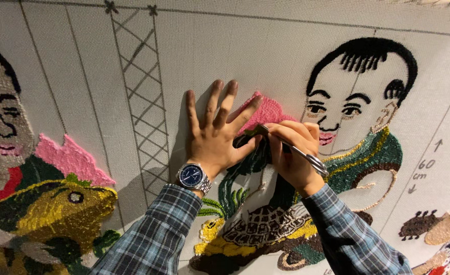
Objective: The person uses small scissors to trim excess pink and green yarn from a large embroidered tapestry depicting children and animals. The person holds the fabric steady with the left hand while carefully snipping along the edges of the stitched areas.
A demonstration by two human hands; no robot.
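My left hand (215,133) lies flat with its fingers spread on a white tufting cloth (194,51), pressing just left of a pink tufted patch (266,111). My right hand (292,153) grips metal scissors (306,157), their tips at the lower edge of the pink patch beside my left thumb. The blades are partly hidden by my fingers. A blue-dial metal wristwatch (192,176) sits on my left wrist. Both sleeves are blue plaid.
The cloth carries tufted pictures: a dark-haired figure in a green garment (367,147) at right, a turtle (265,229) below my hands, a yellow-green fish (52,209) and another pink patch (69,158) at left. A drawn lattice tower (141,97) runs up the cloth.
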